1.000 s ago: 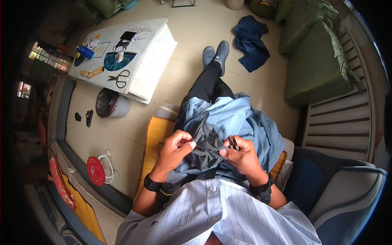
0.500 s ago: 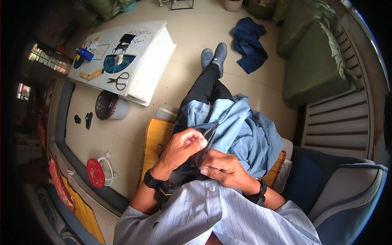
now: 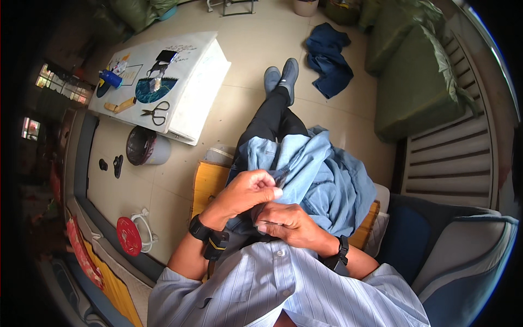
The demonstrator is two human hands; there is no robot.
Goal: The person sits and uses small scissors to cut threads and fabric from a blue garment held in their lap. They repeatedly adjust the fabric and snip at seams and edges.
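A light blue denim garment [image 3: 338,191] lies bunched across my lap and spills over my right thigh. My left hand [image 3: 253,188] is curled over the garment's near edge, its thumb and fingers brought together; whatever lies between them is too small to see. Just below and to the right, my right hand [image 3: 286,220] is closed, thumb against the bent fingers, on a dark edge of the denim garment that my hands mostly cover. The two hands are close together in front of my shirt.
At left stands a white table [image 3: 204,71] with scissors [image 3: 157,113] and a blue bottle [image 3: 110,78]. A bin [image 3: 155,148] and a red round-topped object [image 3: 129,236] are on the floor. Dark blue denim [image 3: 329,60] lies beyond my feet. Green covered bundles [image 3: 414,87] line the right side.
My right hand has shifted slightly left and toward me. The left hand has turned a little, its thumb now pointing right, and the dark strip between the hands is less visible.
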